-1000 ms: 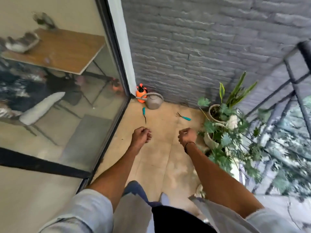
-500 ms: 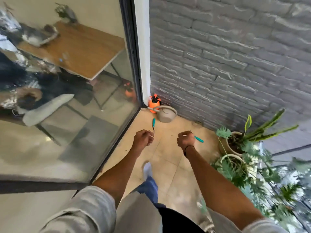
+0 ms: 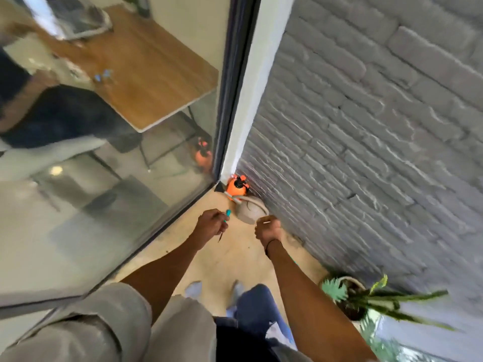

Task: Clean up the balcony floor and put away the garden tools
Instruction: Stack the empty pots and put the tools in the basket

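An orange sprayer (image 3: 236,186) with a black top is seen at twelve o'clock, in the corner. A grey watering can (image 3: 251,210) is set just below it. A turquoise handle (image 3: 228,212) is shown at the left hand (image 3: 211,225). The floor (image 3: 230,259) is coloured beige. A grey brick pattern is carried by the wall (image 3: 379,142) at two o'clock. Green leaves are borne by the potted plant (image 3: 366,299) at four o'clock. A black band (image 3: 270,244) is worn on the right wrist.
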